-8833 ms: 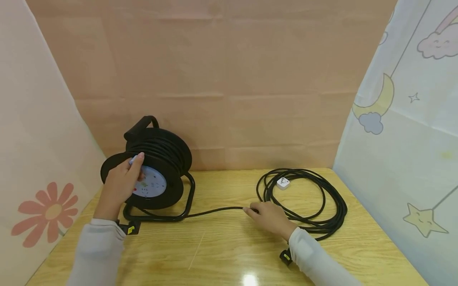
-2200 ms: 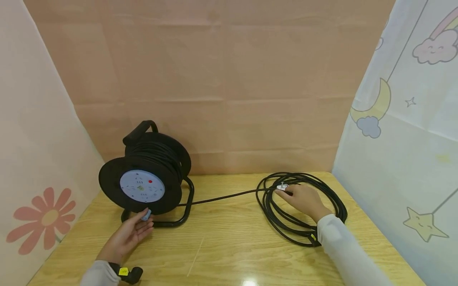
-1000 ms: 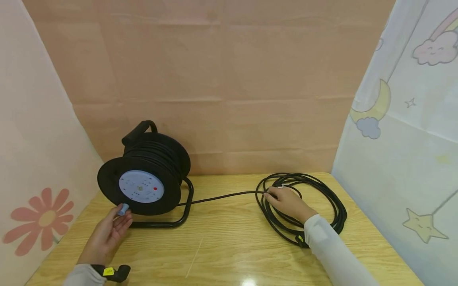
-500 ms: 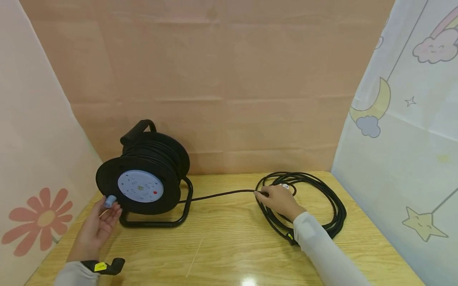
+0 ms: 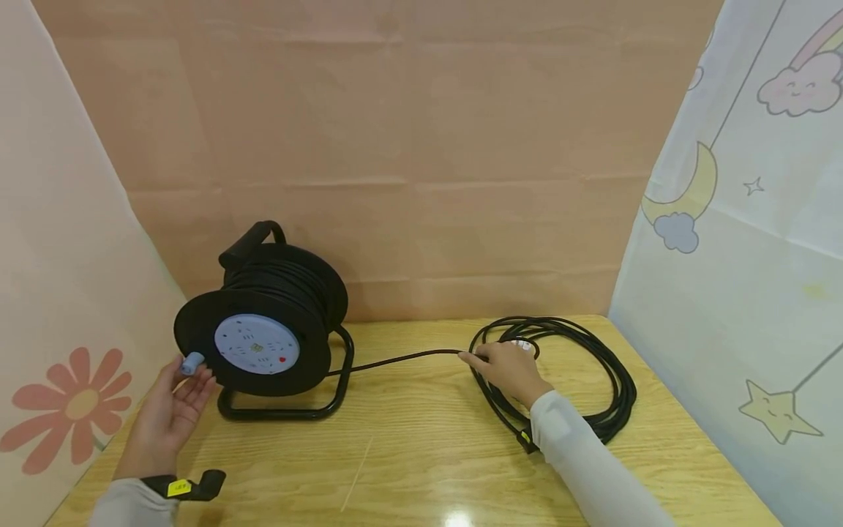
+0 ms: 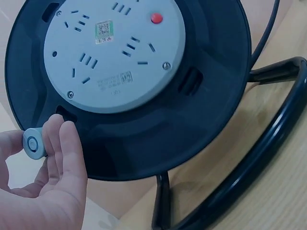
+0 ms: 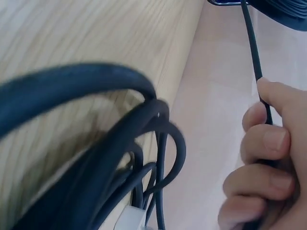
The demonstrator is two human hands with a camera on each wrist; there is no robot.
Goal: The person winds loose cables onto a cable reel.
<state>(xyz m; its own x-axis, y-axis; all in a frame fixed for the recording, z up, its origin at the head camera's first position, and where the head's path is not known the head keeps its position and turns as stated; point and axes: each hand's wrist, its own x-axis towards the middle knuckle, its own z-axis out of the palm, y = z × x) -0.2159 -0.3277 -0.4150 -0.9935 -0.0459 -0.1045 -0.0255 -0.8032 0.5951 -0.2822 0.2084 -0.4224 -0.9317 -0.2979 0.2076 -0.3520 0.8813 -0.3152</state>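
On the left side of the table stands a black cable reel (image 5: 309,359) on a tubular frame, with a pale socket panel (image 5: 257,344) on its face. My left hand (image 5: 154,421) pinches the reel's grey-blue crank knob (image 6: 33,143) between thumb and fingers, at the lower left of the disc. A black cable (image 5: 408,357) runs from the reel's bottom across to my right hand (image 5: 510,372), whose fingers curl round it. Beyond that hand the cable lies in a loose coil (image 5: 615,366). A white plug (image 5: 525,345) is partly hidden behind the right hand.
The reel's black carrying handle (image 5: 246,245) points up at the back. Its tubular foot (image 5: 283,414) rests on the wooden table (image 5: 408,454). A peach cloth (image 5: 421,183) hangs behind, with patterned cloths at both sides.
My left hand has carried the knob down and round to the lower left, turning the disc and panel. My right hand went to the coil, then slid left with the cable.
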